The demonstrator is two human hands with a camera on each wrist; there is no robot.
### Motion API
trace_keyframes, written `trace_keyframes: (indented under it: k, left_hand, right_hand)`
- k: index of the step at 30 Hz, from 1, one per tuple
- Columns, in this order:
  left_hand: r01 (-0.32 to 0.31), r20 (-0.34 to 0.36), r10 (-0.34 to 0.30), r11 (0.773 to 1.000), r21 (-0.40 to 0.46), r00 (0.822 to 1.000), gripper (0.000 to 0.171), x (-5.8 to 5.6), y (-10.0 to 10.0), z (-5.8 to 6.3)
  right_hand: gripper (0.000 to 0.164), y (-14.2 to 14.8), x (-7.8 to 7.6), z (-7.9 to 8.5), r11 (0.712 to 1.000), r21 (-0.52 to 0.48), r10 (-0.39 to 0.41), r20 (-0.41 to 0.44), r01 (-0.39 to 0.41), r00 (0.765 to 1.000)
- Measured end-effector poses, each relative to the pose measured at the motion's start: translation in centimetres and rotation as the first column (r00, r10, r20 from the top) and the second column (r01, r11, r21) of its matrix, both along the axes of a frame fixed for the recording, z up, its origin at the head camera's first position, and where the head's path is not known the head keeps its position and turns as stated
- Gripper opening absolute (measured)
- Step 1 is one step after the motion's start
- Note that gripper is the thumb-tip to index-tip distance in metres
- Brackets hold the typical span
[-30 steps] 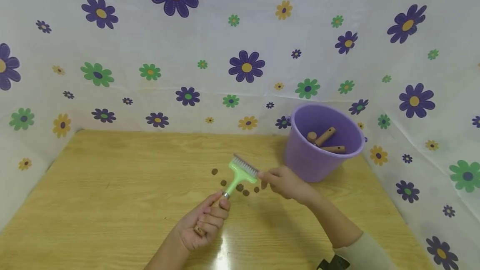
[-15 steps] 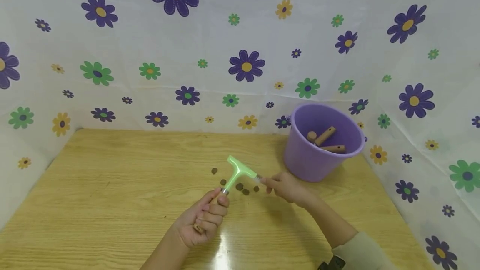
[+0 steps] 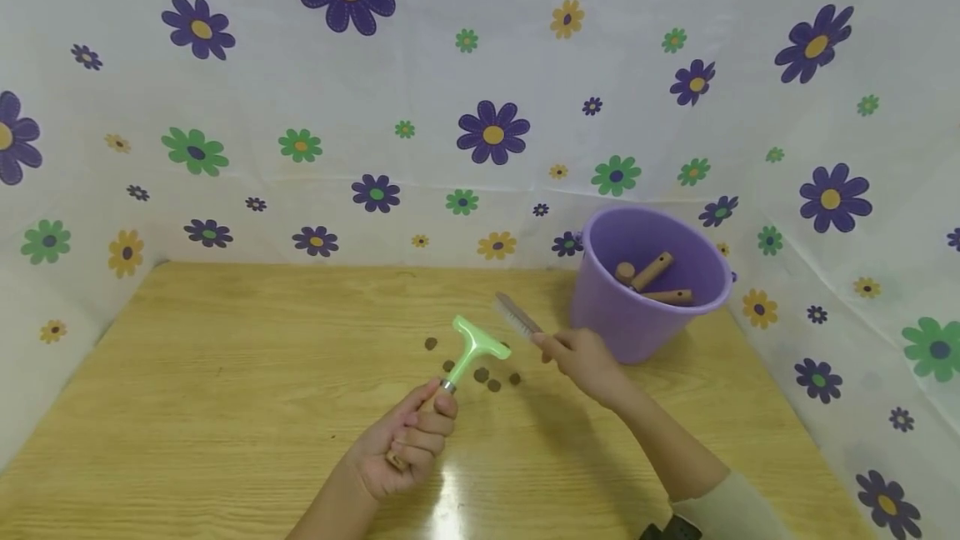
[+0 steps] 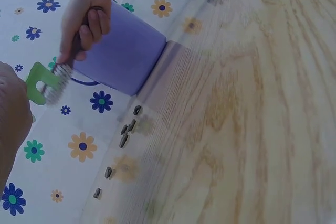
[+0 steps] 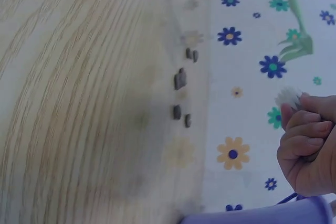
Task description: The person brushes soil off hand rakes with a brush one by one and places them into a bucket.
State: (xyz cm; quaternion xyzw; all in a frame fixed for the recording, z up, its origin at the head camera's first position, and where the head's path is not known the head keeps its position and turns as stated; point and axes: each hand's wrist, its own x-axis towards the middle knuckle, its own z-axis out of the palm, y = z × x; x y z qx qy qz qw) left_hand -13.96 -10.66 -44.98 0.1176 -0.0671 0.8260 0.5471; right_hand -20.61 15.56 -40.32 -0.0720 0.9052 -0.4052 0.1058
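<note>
My left hand [image 3: 408, 444] grips the wooden handle of a small green hand rake [image 3: 474, 342], its head raised over the table. Curved prongs of the rake [image 5: 298, 48] show in the right wrist view. Just to the right, my right hand [image 3: 583, 363] holds a brush [image 3: 516, 313] with a brown back and pale bristles. In the head view a gap separates the bristles from the rake head; the left wrist view has the brush [image 4: 59, 82] overlapping it. Below the tools, several small dark brown lumps [image 3: 482, 375] lie scattered on the table.
A purple bucket [image 3: 611, 315] stands at the table's back right, with several wooden handles [image 3: 651, 272] inside. The wooden table [image 3: 247, 357] meets a white flower-printed cloth [image 3: 420, 90] at the back and sides.
The brush was against the rake head a second ago, then behind its right end, and now stands apart, up and to the right. My left hand and the rake have hardly moved.
</note>
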Motion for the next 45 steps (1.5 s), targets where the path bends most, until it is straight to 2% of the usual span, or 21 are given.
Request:
trace_keyframes:
  k: [4, 8, 10, 12, 14, 16, 18, 21, 23, 26, 30, 34, 40, 45]
  left_hand:
    - [0.0, 0.03, 0.0, 1.0, 0.001, 1.0, 0.04, 0.0, -0.1, 0.1]
    - [-0.009, 0.035, 0.009, 1.0, -0.01, 0.999, 0.04, -0.1, -0.1, 0.2]
    - [-0.016, 0.035, 0.017, 1.0, -0.017, 0.999, 0.04, -0.1, -0.1, 0.2]
    - [-0.021, 0.031, 0.022, 1.0, -0.021, 0.999, 0.04, -0.1, -0.2, 0.2]
    - [-0.025, 0.029, 0.025, 0.999, -0.025, 0.999, 0.04, -0.2, -0.1, 0.2]
    - [-0.023, 0.031, 0.023, 1.0, -0.018, 0.999, 0.04, -0.2, -0.1, 0.2]
    - [-0.024, 0.024, 0.025, 1.0, -0.013, 0.999, 0.041, -0.3, 0.0, 0.2]
    - [-0.02, 0.019, 0.02, 1.0, -0.001, 1.0, 0.042, -0.4, 0.2, 0.1]
    - [-0.018, 0.01, 0.018, 1.0, 0.006, 1.0, 0.043, -0.4, 0.3, 0.1]
    - [-0.01, 0.01, 0.01, 1.0, 0.016, 1.0, 0.043, -0.4, 0.4, 0.1]
    - [0.0, -0.001, 0.0, 1.0, 0.021, 1.0, 0.042, -0.4, 0.3, 0.0]
    - [-0.004, -0.018, 0.004, 1.0, 0.02, 1.0, 0.042, -0.3, 0.3, 0.0]
    - [0.01, -0.013, -0.009, 1.0, 0.021, 1.0, 0.041, -0.2, 0.2, 0.1]
    - [0.014, -0.009, -0.014, 1.0, 0.019, 1.0, 0.04, -0.2, 0.2, 0.0]
  right_hand:
    - [0.044, -0.6, 1.3, 1.1, 1.0, 0.02, -0.013, -0.068, 0.015, 0.998]
    - [0.043, -1.4, 2.7, 1.9, 0.995, 0.097, 0.012, -0.179, 0.006, 0.984]
    - [0.039, -1.8, 3.4, 2.1, 0.988, 0.153, 0.037, -0.258, 0.003, 0.965]
    - [0.035, -2.2, 3.9, 2.1, 0.974, 0.227, 0.091, -0.365, -0.006, 0.927]
    - [0.037, -2.5, 4.4, 1.9, 0.952, 0.305, 0.173, -0.479, -0.022, 0.861]
    - [0.043, -2.9, 4.8, 1.6, 0.926, 0.376, 0.27, -0.596, -0.034, 0.757]
    - [0.051, -3.2, 5.1, 1.3, 0.906, 0.422, 0.346, -0.687, -0.036, 0.639]
    - [0.057, -3.7, 5.3, 1.1, 0.895, 0.446, 0.397, -0.778, -0.017, 0.488]
    - [0.057, -3.9, 5.5, 1.1, 0.892, 0.451, 0.409, -0.806, -0.003, 0.428]
    - [0.056, -4.2, 5.6, 1.1, 0.883, 0.469, 0.431, -0.821, 0.013, 0.374]
    - [0.054, -4.3, 5.8, 1.1, 0.872, 0.489, 0.461, -0.816, -0.009, 0.349]
    - [0.054, -4.4, 5.7, 0.8, 0.872, 0.489, 0.464, -0.814, -0.021, 0.348]
    - [0.057, -4.2, 5.6, 0.6, 0.861, 0.509, 0.473, -0.803, 0.004, 0.363]
    - [0.057, -4.0, 5.2, 0.5, 0.851, 0.524, 0.48, -0.805, 0.039, 0.349]
